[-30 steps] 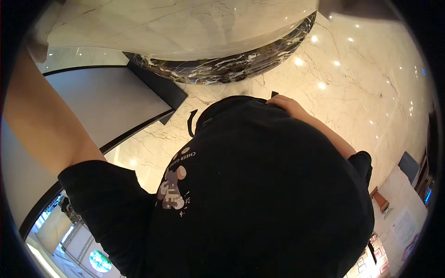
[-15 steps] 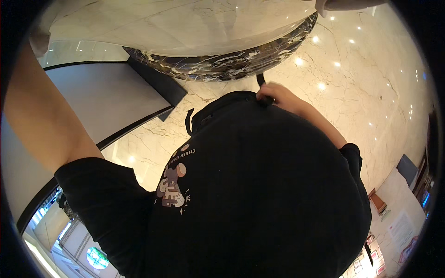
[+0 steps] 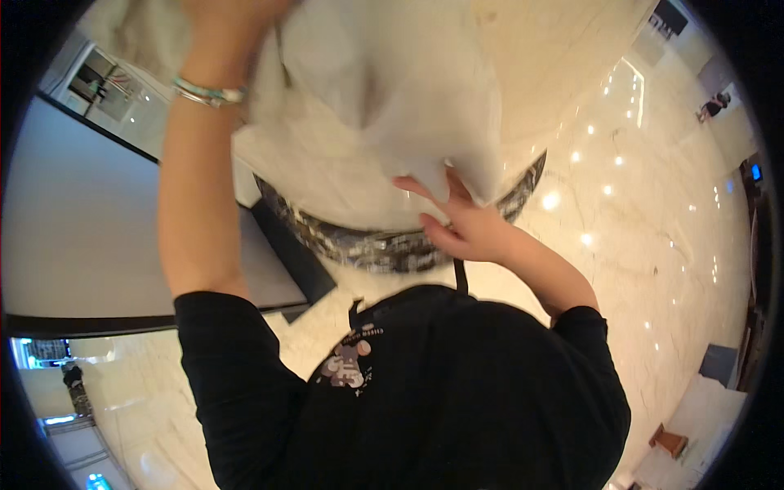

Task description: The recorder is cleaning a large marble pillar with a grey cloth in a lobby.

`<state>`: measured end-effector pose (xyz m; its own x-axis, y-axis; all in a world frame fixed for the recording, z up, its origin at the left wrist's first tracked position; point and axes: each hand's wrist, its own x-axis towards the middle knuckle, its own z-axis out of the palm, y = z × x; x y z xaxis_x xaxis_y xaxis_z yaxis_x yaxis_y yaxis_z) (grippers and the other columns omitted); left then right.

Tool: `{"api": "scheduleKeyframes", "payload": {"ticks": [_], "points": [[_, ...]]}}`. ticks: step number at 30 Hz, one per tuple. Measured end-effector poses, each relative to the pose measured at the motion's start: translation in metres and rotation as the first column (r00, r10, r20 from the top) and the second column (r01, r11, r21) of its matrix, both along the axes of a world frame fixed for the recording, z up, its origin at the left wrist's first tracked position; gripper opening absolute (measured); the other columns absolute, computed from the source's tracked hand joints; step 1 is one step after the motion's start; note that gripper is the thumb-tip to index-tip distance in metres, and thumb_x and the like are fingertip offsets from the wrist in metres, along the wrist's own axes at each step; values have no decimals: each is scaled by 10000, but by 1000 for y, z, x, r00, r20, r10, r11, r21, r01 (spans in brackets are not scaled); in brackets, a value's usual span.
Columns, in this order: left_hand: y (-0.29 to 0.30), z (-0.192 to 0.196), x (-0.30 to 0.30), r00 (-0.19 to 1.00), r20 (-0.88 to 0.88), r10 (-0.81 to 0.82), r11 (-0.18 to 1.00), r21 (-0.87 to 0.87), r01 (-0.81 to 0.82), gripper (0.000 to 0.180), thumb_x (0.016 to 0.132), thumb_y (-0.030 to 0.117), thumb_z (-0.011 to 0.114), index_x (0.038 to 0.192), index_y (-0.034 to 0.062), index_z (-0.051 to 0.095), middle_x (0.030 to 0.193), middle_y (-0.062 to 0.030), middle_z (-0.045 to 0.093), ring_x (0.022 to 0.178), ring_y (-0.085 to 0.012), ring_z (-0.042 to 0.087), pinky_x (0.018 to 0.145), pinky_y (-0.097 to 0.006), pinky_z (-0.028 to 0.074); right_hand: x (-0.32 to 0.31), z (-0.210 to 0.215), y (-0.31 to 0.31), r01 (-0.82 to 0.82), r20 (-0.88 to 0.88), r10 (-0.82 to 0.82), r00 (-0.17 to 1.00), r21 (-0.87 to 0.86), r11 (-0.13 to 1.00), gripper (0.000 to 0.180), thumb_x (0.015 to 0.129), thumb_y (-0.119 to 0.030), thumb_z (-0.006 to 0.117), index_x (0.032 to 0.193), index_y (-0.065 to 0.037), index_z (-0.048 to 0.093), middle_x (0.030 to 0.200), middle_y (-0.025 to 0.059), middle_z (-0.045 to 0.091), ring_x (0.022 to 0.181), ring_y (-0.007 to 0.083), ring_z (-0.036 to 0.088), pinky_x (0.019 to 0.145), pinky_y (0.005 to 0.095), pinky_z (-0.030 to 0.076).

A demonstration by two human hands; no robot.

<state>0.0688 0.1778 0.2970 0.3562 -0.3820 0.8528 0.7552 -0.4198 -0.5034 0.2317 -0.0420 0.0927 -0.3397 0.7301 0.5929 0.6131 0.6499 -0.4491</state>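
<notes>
A whitish, crumpled sheet (image 3: pixel 433 90), blurred, hangs in front of me; whether it is cloth or plastic I cannot tell. My right hand (image 3: pixel 469 224) is open at its lower edge, the fingers spread, their tips close to or touching it. My left arm reaches up with a beaded bracelet (image 3: pixel 208 92) at the wrist. The top edge of the view cuts off my left hand (image 3: pixel 237 28); its fingers are hidden, and it is beside the sheet's upper left part. Behind the sheet stands a rounded pale marble base with a dark veined marble band (image 3: pixel 367 247).
A large grey panel with a dark frame (image 3: pixel 106 220) stands at the left. Glossy cream marble floor (image 3: pixel 621 286) reflects ceiling lights. A black strap (image 3: pixel 461 278) hangs at my waist. A distant person (image 3: pixel 715 104) is at the upper right; a brown wooden object (image 3: pixel 670 441) is at the lower right.
My right hand has left the black strap at my waist and moved up and forward, fingers spread. My left arm has swung inward, and the whitish sheet now fills the upper middle.
</notes>
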Motion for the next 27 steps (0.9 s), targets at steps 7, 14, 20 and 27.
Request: {"api": "scheduleKeyframes", "payload": {"ticks": [7,14,20,27], "points": [[-44,7,15,994,-9,-112,956,-273,105,629,731,444,546,1224,64,458,1351,-167,322,1245,-366,271,991,-518,189,-16,67,37,-110,-337,187,923,235,966,575,805,-177,538,1283,2,273,1335,183,257,1174,311,356,904,400,364],[-38,4,14,994,10,-107,961,-257,106,655,690,491,564,1239,152,455,1358,-106,329,1238,-327,281,964,-523,206,62,141,34,495,-436,-294,850,475,728,502,760,-56,573,1228,-30,395,1296,164,335,1112,289,411,836,365,409],[-38,-1,15,985,45,-164,953,-250,170,645,661,498,596,1231,222,480,1364,-42,343,1251,-282,274,956,-521,213,26,175,39,474,-81,-638,766,742,475,471,743,-168,592,1197,-101,486,1300,172,349,1182,372,335,940,423,318],[-38,1,18,985,31,-169,951,-258,171,664,669,499,595,1254,221,450,1374,-40,325,1252,-284,271,958,-528,211,64,180,90,523,-190,-664,723,778,347,560,769,-277,552,1282,-110,401,1374,163,270,1249,369,257,992,460,244]]}}
